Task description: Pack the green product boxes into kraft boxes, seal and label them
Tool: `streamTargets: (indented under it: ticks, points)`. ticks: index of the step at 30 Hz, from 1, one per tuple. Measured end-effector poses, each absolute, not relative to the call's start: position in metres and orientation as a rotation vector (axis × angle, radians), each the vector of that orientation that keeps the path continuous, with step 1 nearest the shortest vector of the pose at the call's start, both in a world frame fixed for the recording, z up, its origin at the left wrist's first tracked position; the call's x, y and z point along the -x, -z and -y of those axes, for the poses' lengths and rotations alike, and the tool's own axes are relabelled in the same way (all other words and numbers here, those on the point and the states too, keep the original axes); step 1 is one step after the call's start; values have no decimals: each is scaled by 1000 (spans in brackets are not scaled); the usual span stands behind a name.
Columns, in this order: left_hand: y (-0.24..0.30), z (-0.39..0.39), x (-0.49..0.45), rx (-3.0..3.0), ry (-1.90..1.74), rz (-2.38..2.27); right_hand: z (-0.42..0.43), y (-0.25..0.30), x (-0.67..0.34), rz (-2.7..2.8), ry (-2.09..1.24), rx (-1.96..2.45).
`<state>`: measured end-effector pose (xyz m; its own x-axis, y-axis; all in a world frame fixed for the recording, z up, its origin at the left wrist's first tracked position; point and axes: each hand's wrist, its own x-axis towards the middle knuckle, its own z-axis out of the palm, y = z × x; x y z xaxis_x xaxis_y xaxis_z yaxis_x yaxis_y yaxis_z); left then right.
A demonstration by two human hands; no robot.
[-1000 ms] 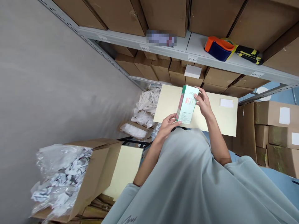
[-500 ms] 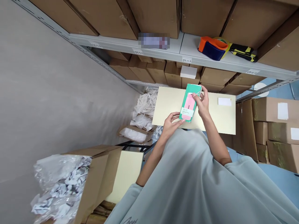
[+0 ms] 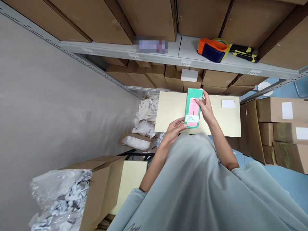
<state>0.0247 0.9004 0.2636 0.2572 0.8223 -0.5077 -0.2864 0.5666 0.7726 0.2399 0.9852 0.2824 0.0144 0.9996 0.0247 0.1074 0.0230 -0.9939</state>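
I hold a small green carton [image 3: 193, 108] with a pink picture on its front, upright in front of my chest. My left hand [image 3: 174, 130] pinches its lower end from the left, fingers curled. Fingers of my right hand [image 3: 204, 107] wrap round the upper right edge of the carton. Behind the carton lies a pale yellow flat board [image 3: 173, 110] with a white label [image 3: 228, 103] near its right end.
A metal shelf [image 3: 168, 56] carries brown boxes, an orange and blue tape dispenser [image 3: 211, 50] and a yellow-black tool [image 3: 244, 53]. A small white box [image 3: 189, 75] sits lower down. An open carton of crumpled plastic [image 3: 62, 195] stands bottom left; stacked boxes [image 3: 281, 128] at right.
The carton has been turned in my hands so its pink front faces me, and it now stands more upright. My view has shifted slightly.
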Motion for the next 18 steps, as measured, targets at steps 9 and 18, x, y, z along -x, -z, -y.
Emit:
streamTargets:
  ticks: [9,18]
  points:
    - [-268,-902,-37,-857,-1007,-1331,-981,-289,-232,1334,-905,1360]
    - [-271,-901,-41,-902,-970,-1235,-990,-283,-235,1209,-995,1369]
